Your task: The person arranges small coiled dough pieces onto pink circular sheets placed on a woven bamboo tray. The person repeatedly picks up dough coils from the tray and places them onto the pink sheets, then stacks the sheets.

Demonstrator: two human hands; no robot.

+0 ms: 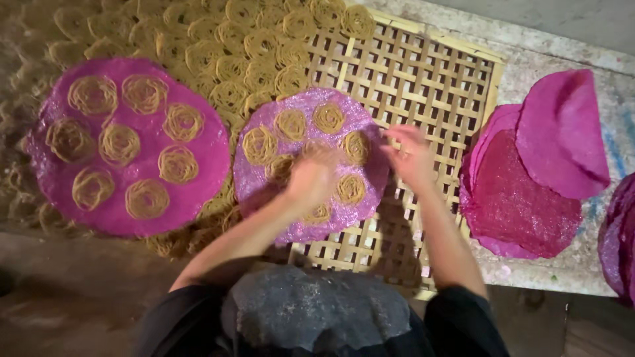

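Near edge: person's dark sleeves. L hand (311, 177) rests on the pink mesh disc (264, 188) w/ noodle coils (350, 189), fingers curled, blurred, can't tell if gripping. R hand (411, 157) at its 3 o'clock, fingers loosely spread, holding nothing. Bamboo lattice tray (430, 86) beneath. Stacked pink discs (529, 198) further at 3, filled disc (198, 158) at 9.

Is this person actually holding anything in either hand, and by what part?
It cannot be told for sure. The left hand rests, blurred, on the noodle coils of the middle pink disc. The right hand hovers at that disc's right edge, apparently empty.
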